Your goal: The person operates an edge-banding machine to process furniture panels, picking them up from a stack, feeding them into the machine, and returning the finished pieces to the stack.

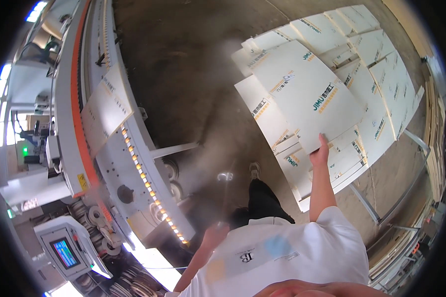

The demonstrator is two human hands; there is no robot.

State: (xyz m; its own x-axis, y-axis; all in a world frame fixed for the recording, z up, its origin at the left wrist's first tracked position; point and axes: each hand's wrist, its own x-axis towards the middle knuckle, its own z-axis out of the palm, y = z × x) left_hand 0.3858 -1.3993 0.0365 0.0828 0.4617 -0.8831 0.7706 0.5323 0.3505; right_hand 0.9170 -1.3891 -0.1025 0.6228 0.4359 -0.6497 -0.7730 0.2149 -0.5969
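Observation:
My right hand (320, 151) is closed on the near corner of a white panel (307, 94) covered in printed film. Its thumb lies along the panel's edge and the other fingers are hidden underneath. This panel rests at a slant over stacks of similar white panels (391, 94) to the right. Low in front of my body is my left hand (217, 233), hazy, with its fingers not clear enough to read. It is apart from the panels. Another white panel (108, 111) lies on the long machine at the left, partly under its orange-edged beam.
The long machine (129, 168) has a row of yellowish rollers (143, 175) along its edge. A control screen (64, 251) stands at the lower left, near coiled edging strips (126, 287). Metal frame bars (366, 203) stick out below the stacks. More boards (433, 143) stand at the far right.

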